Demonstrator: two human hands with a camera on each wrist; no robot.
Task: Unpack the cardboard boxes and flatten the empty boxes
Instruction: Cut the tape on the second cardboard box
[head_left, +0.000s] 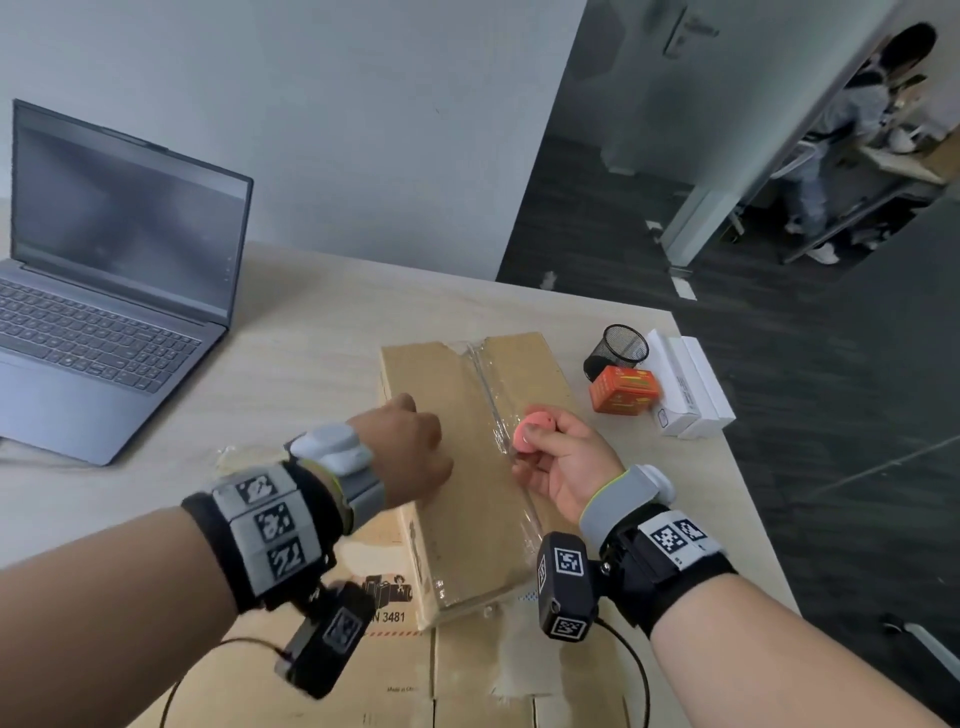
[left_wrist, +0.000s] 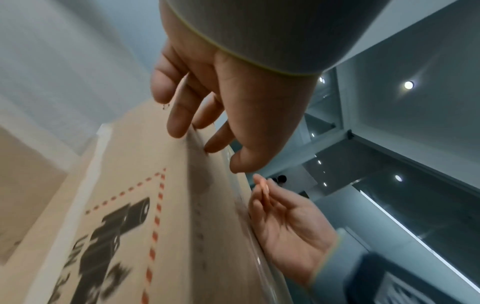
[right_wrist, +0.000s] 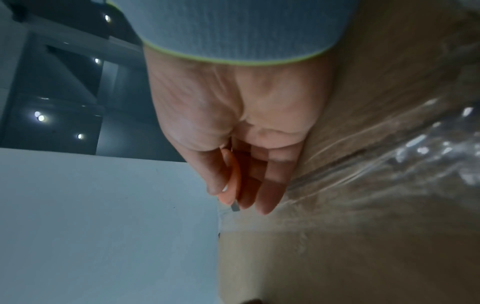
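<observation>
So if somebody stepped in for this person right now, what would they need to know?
Left hand: rests on the top of the taped cardboard box, steadying it.
Right hand: pinches a small pink cutter at the clear tape seam.
The box sits on a flattened carton on the table.
Done: one carton lies flat.
Left: slit the tape, open the flaps, empty the box, flatten it.

Head cam looks down and forward over the table, cardboard box mid-frame. Left wrist cam sits low and close, looking up along the left hand past the box side to ceiling. Right wrist cam likewise, close behind the right hand. All three share the box
</observation>
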